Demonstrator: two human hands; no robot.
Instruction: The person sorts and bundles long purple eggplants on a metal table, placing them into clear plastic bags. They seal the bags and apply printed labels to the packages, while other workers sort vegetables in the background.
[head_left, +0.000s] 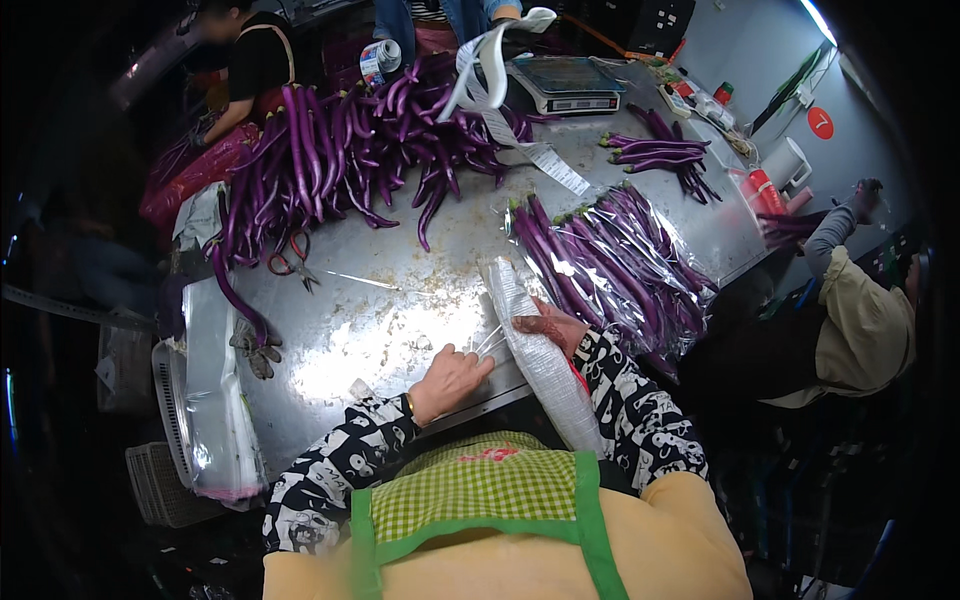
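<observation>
My right hand (553, 327), in a stained thin glove, is closed around a long silvery-white wrapped bundle (544, 367) that tilts over the table's front edge. What the bundle contains is hidden. Just left of it, my left hand (454, 381) is bare and pinches thin white strands (489, 342) that run up to the bundle. Beyond my right hand lie long purple eggplants in clear plastic bags (611, 262). A large heap of loose eggplants (330, 150) spreads over the back left of the metal table (352, 322).
Red-handled scissors (296, 262), a grey glove (256, 349) and a stack of clear plastic bags (217, 405) are at left. A scale (564, 84), a label strip (555, 166) and loose eggplants (660, 150) lie farther back. Co-workers stand left, opposite and right.
</observation>
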